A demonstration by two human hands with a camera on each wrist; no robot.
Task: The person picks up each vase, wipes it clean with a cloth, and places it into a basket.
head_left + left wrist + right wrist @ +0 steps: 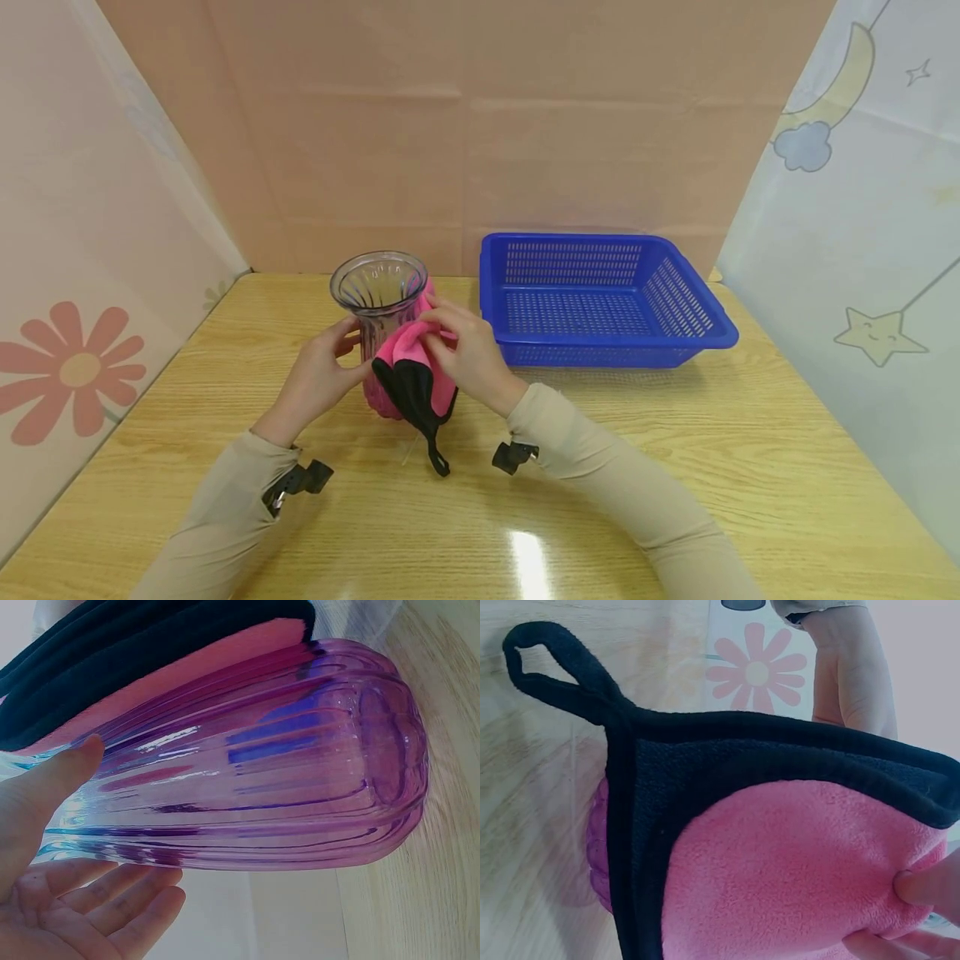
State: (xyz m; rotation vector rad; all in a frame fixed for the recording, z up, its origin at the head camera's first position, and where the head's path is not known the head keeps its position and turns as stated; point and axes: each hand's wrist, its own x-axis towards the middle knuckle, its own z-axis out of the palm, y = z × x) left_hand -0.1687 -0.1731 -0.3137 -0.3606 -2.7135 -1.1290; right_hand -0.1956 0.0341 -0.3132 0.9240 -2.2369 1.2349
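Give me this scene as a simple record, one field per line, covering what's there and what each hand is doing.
Vase: ribbed, see-through, purple-pink, upright on the table
Cloth: pink and black, with a loop at one corner, partly in front of the vase
Left hand: holds the vase's side
Right hand: pinches the cloth
Basket: blue, slotted, right of the vase
Table surface: wood-grain

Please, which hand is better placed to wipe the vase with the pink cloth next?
Probably the right hand: it pinches the pink cloth close beside the vase. The left hand, at the vase's opposite side, seems better suited to steadying it.
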